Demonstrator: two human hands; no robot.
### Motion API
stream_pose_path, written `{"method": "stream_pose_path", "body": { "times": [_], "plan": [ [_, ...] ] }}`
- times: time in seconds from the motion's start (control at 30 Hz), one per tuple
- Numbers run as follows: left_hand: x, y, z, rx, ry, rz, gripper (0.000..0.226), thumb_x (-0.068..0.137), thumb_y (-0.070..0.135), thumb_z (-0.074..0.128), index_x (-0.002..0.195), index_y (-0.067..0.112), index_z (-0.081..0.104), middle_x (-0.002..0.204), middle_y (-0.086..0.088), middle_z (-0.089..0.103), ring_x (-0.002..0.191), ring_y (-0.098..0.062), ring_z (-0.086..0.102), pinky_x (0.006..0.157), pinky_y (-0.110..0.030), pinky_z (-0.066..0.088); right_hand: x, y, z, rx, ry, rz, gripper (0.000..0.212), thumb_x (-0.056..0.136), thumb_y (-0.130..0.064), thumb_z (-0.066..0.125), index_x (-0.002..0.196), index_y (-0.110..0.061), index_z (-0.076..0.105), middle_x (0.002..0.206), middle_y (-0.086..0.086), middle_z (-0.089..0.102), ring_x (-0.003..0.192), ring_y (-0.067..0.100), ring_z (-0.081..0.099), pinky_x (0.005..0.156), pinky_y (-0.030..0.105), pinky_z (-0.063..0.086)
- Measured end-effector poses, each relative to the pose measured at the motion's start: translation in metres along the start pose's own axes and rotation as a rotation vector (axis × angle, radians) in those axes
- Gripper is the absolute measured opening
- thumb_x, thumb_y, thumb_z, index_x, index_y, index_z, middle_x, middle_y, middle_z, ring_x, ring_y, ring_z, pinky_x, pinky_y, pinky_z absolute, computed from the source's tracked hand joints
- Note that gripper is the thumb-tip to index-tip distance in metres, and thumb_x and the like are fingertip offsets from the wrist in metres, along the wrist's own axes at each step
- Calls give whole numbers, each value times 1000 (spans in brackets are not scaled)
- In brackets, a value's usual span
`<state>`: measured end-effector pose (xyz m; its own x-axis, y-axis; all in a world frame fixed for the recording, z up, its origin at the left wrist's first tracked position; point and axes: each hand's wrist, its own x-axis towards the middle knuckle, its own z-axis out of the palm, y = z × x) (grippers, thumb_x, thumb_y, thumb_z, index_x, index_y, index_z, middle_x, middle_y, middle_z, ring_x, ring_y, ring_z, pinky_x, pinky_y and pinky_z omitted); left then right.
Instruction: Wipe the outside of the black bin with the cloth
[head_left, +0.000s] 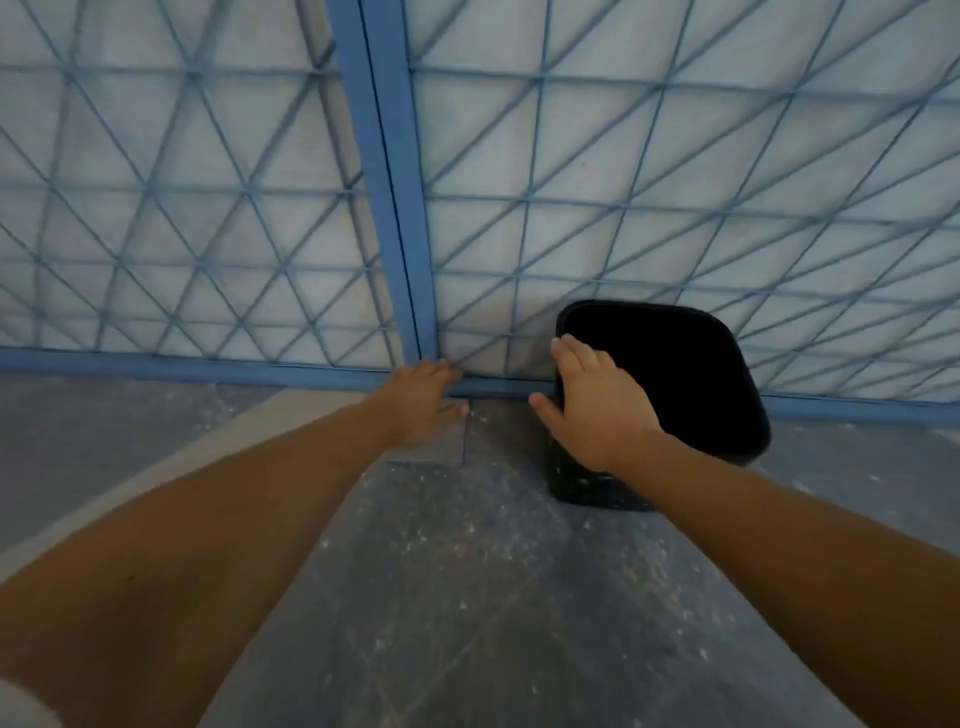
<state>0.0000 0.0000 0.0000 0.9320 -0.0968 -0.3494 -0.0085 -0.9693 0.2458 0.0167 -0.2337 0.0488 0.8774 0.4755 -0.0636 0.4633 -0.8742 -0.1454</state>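
the black bin (675, 384) stood right of centre in the frame, on the grey speckled floor (467, 597), its far side close against the blue lattice gate (395, 208) that filled the upper half of the picture. the right hand (592, 405) lay on the bin's left rim and wall, fingers (569, 353) straight and spread along the edge, thumb (543, 410) stretched down to the left, so the hand pressed flat rather than clenched round anything. the left hand (423, 402) reached to the centre of the frame, near the foot of the gate's upright bar, and rested palm down on a small greyish cloth (441, 444) lying on the floor just left of the bin; whether its fingers were gripping the cloth or merely lying on it could not be told through the blur. both forearms ran in from the lower corners.
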Motion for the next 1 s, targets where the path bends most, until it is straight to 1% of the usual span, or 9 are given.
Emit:
{"method": "stream_pose_path", "body": {
  "times": [0.17, 0.3, 0.4, 0.5, 0.57, 0.67, 0.8, 0.9, 1.0],
  "plan": [
    [47, -25, 54, -16, -54, -63, 76, 110, 51, 48, 169, 12, 22, 178, -12, 15, 164, -33, 18, 133, -47, 16, 10, 11, 23, -14, 123, 148, 67, 93, -53, 39, 142, -7, 30, 136, 12, 40, 121, 31, 39, 90, 42, 45],
    [70, -39, 90, 24, -96, -93, 86, 104, 63, 50, 170, 15, 21, 178, -11, 18, 163, -33, 19, 132, -53, 18, 7, 10, 33, -11, 142, 167, 54, 95, -52, 36, 128, -11, 44, 123, 9, 47, 113, 28, 45, 80, 38, 46],
    [80, -45, 110, 25, -167, -161, 97, 98, 77, 48, 171, 22, 15, 180, -6, 8, 166, -32, 7, 132, -56, 11, 6, 9, 42, -23, 171, 166, 47, 96, -50, 34, 118, -12, 51, 113, 7, 51, 106, 27, 49, 74, 37, 46],
    [84, -44, 126, 7, -222, -203, 102, 96, 80, 47, 172, 25, 7, 181, -3, -2, 167, -32, 0, 132, -58, 8, 4, 9, 49, -15, 200, 147, 37, 97, -46, 35, 101, -13, 51, 99, 5, 52, 96, 25, 52, 66, 33, 41],
    [84, -44, 135, -2, -186, -200, 95, 101, 72, 48, 172, 23, 9, 181, -5, 0, 166, -35, 3, 132, -55, 12, 5, 10, 51, 7, 213, 134, 30, 98, -42, 36, 90, -15, 45, 88, 1, 45, 90, 24, 52, 63, 31, 37],
    [84, -46, 146, -6, -70, -199, 75, 109, 56, 44, 169, 17, 23, 177, -9, 18, 161, -38, 19, 129, -49, 26, 7, 9, 55, 26, 230, 137, 26, 98, -38, 38, 83, -16, 39, 81, 0, 42, 83, 24, 52, 61, 31, 35],
    [85, -49, 148, 49, -15, -189, 46, 116, 30, 32, 155, 9, 45, 161, -14, 42, 144, -39, 43, 111, -47, 43, 8, 7, 59, 36, 223, 166, 28, 98, -38, 37, 81, -15, 40, 78, 3, 47, 74, 25, 54, 58, 33, 38],
    [83, -43, 139, 60, 32, -211, 43, 112, 6, 31, 152, 4, 48, 155, -18, 51, 139, -37, 52, 109, -43, 46, 7, 6, 58, 44, 188, 184, 30, 98, -39, 36, 82, -14, 42, 73, 4, 49, 67, 27, 54, 54, 35, 43],
    [80, -38, 130, -2, 103, -269, 44, 111, 3, 31, 154, 0, 41, 153, -24, 53, 139, -39, 53, 113, -43, 43, 8, 4, 57, -14, 170, 203, 31, 98, -40, 36, 82, -14, 42, 61, 1, 44, 59, 28, 56, 48, 33, 39]
  ]
}}
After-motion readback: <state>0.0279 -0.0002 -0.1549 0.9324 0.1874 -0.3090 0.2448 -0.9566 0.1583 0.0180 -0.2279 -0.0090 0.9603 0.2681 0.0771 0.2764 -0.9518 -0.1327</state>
